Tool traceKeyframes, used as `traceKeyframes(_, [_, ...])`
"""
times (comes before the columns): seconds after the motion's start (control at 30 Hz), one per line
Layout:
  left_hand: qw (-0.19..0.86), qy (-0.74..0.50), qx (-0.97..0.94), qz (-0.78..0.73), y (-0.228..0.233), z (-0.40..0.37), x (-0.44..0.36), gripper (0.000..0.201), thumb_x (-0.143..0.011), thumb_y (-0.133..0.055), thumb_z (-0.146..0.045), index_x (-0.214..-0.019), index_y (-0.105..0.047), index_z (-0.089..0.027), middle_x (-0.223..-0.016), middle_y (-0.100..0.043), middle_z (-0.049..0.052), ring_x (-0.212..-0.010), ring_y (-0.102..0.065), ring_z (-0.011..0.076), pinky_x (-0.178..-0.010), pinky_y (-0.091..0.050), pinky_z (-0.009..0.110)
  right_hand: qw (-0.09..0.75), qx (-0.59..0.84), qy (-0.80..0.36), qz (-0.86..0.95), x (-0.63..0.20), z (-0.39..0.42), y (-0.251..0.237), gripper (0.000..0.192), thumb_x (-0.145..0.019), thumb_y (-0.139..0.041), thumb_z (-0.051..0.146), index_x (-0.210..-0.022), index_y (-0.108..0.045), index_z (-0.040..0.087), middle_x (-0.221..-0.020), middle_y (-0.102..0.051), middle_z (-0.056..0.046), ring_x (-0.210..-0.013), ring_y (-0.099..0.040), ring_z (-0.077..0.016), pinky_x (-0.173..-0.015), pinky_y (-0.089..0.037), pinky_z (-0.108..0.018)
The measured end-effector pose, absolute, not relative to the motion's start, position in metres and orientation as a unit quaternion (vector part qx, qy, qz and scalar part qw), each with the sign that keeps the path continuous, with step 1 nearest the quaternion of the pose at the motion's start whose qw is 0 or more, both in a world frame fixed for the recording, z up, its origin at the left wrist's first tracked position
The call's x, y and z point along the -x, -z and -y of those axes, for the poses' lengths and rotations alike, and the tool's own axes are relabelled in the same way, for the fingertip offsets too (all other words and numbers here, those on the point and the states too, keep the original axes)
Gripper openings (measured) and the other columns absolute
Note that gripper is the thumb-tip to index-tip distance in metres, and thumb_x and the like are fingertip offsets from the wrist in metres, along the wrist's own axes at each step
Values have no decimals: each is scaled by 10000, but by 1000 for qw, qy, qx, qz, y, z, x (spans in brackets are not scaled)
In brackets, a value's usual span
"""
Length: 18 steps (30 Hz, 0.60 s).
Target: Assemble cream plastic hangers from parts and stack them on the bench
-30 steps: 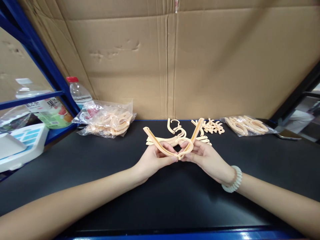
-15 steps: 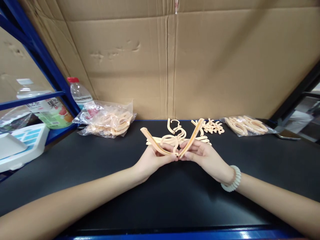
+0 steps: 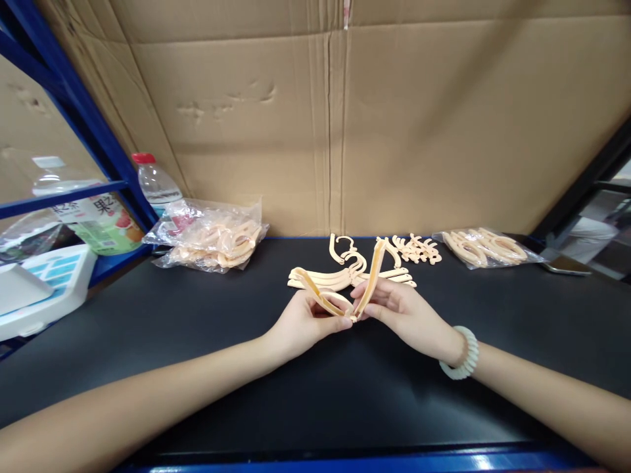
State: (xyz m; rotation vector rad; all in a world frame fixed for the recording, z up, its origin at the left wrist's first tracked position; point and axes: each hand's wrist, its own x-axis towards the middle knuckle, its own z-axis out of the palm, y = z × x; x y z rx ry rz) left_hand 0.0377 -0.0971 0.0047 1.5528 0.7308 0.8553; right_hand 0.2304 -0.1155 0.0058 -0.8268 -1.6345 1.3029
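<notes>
Left arm piece (image 3: pixel 315 292) and right arm piece (image 3: pixel 373 276): their upper ends stand closer together than half a second ago, and the curved hook (image 3: pixel 340 297) lies lower between them
Left hand (image 3: pixel 305 322): at 9 o'clock of the spot where the pieces meet, thumb and fingers pinched narrow on the left arm piece's lower end
Right hand (image 3: pixel 404 318): at 3 o'clock, pinching the right arm piece low down, with a pale bracelet (image 3: pixel 461 355) on the wrist
Good grip: judging by the V shape, best to pinch right beside the meeting ends, turn both sides evenly and never force a stiff point, since thin parts might crack; keep fingertips out of the narrowing gap
Hanger stack (image 3: pixel 323 280): at 12 o'clock, just beyond the hands on the black table (image 3: pixel 345 401)
Small curved pieces (image 3: pixel 418 249): heaped at 1 o'clock
Clear bags: one (image 3: pixel 217 243) at 10 o'clock and another (image 3: pixel 486 248) at 2, both with similar cream parts inside
Red-capped bottle (image 3: pixel 156 184): at 10 o'clock, behind the nearer-left bag
</notes>
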Motion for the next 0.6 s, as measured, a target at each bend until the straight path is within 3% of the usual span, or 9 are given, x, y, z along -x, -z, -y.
traceKeyframes(0.4, [598, -400, -608, -335, 2, 100, -42, 135, -610, -789, -140, -700, -689, -130, -712, -709, 6, -695, -674, 151, -712, -527, 252, 405, 357, -469, 699, -230, 118, -8, 17, -801, -592, 187, -811, -603, 196, -835, -670, -16, -833, -655, -164, -821, -541, -308])
traceKeyframes(0.6, [596, -401, -616, -324, 5, 101, -39, 180, -623, -811, -219, -713, -684, -128, -727, -719, 30, -709, -686, 176, -737, -534, 292, 403, 382, -491, 671, -227, 121, -7, 140, -753, -667, 279, -851, -641, 181, -857, -705, -43, -811, -684, -197, -765, -583, -332])
